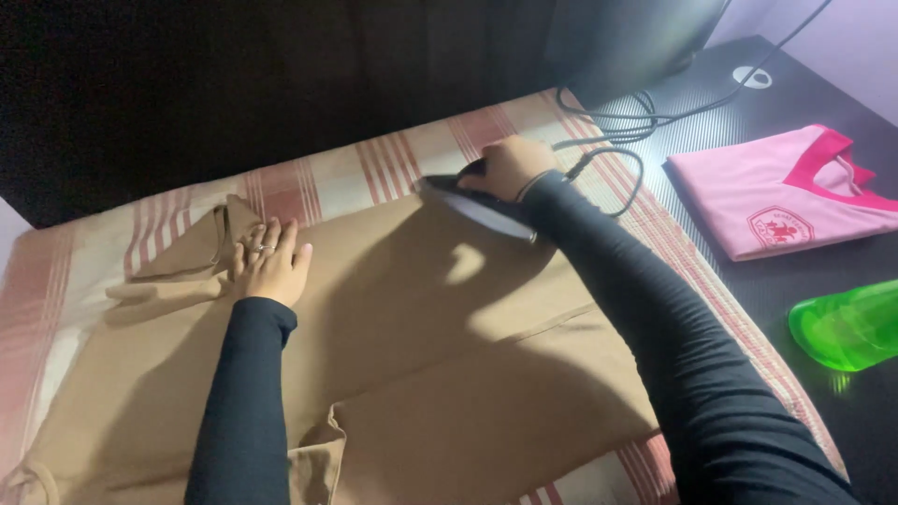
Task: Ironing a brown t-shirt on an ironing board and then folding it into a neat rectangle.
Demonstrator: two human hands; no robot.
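Note:
A tan garment [421, 346] lies spread flat on a cream cloth with red stripes [374, 168]. My left hand [271, 262], a ring on one finger, rests flat with fingers apart on the garment's upper left part, beside a folded flap. My right hand [510, 166] grips the handle of a dark clothes iron [472, 206], which sits on the garment's far edge with its tip pointing left. Both arms wear black sleeves.
The iron's black cord [608, 126] coils on the far right of the striped cloth and runs off to the back. On the dark table at right lie a folded pink shirt [781, 192] and a green translucent bottle [847, 327].

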